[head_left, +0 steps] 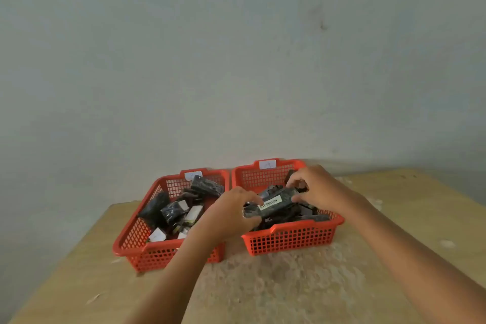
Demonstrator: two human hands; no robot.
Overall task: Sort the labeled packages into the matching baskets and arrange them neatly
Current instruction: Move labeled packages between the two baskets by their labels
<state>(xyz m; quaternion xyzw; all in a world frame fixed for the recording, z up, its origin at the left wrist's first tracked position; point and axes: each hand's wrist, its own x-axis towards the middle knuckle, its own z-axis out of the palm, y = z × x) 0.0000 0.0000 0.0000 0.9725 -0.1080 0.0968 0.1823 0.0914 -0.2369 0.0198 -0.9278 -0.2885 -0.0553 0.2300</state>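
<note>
Worn wooden table (289,289) nearest, then two red baskets. Over the right basket (289,241), the left hand (231,214) and right hand (319,191) pinch the ends of a dark labeled package (271,204). It looks light, glossy, probably slippery; end grips suit it.

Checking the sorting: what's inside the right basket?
Dark packages fill the right basket; both hands hold a labeled package above the pile. The basket's floor is covered.
</note>
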